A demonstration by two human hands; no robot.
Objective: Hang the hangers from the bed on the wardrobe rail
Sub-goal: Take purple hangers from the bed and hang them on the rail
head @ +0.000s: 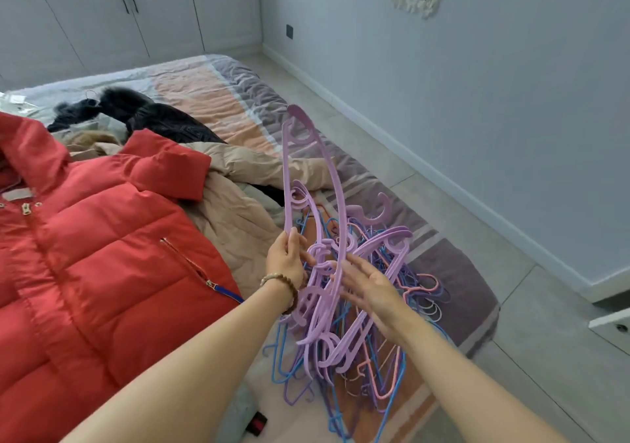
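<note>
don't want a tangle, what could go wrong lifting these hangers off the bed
1. The wide lilac plastic hangers gripped by the left hand seem meshed with the tangled pile of thin blue, pink and purple hangers; lifting may drag others up and drop them.
2. The right hand is open, so the bundle hangs from one grip and might slip.
3. A hook could snag the red quilted puffer jacket alongside.

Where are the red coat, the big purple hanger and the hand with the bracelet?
red coat (102, 255): head view, on its quilted front.
big purple hanger (297, 112): head view, on its top end.
left hand (286, 258): head view, on the middle of the hand.
</note>
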